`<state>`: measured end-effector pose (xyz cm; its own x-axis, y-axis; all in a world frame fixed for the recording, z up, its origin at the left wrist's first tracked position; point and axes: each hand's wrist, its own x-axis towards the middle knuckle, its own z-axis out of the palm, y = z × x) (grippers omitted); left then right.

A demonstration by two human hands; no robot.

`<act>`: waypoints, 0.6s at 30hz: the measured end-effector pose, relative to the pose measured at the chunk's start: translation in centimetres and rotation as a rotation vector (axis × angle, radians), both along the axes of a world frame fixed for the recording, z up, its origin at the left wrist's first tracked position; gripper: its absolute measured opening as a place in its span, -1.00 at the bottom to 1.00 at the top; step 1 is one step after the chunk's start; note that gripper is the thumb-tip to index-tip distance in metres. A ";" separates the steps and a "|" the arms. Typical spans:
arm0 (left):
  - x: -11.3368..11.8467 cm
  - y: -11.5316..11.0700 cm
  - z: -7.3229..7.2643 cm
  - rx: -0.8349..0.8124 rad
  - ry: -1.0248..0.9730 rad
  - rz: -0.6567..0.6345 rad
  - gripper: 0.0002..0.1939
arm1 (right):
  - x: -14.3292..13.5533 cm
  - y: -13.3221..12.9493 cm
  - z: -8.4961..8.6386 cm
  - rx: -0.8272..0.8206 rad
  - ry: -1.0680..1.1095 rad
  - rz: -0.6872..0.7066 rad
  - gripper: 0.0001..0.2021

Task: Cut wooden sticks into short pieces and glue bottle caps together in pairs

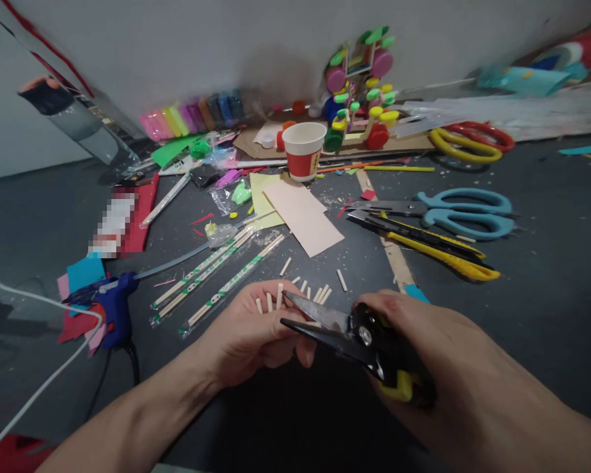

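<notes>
My left hand [249, 332] is closed, with several short pale wooden stick pieces [279, 295] poking up among its fingers. In my right hand [440, 358] is a pair of black and yellow snips [406, 386], the fingers wrapped round the handles. The snips' blades are spread and point left, right at my left fingers; a bit of pale stick shows between them. Just beyond the hands, other cut stick pieces [342, 280] lie on the dark table [536, 328]. Part of what my left hand holds is hidden by its fingers.
Wrapped chopsticks [231, 284] and a blue glue gun [118, 312] with a cable lie left. Pink paper [303, 217] and a paper cup [304, 151] stand ahead. Blue scissors [473, 213] and a yellow cutter [446, 256] are right. Colourful wheeled models [362, 121] stand behind.
</notes>
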<state>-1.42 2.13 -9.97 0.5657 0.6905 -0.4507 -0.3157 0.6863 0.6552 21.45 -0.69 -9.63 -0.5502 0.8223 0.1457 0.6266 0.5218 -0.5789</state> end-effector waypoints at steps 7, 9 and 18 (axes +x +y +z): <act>-0.1 -0.1 -0.2 0.063 -0.074 -0.018 -0.75 | 0.4 0.2 -0.1 0.058 0.029 -0.032 -0.71; -0.2 -0.1 -0.2 0.090 -0.107 -0.025 -0.72 | 0.4 0.4 0.1 0.026 0.063 -0.067 -0.76; -0.5 -0.1 -0.3 0.138 -0.055 -0.005 -0.77 | 0.4 0.5 0.0 -0.015 0.057 -0.030 -0.76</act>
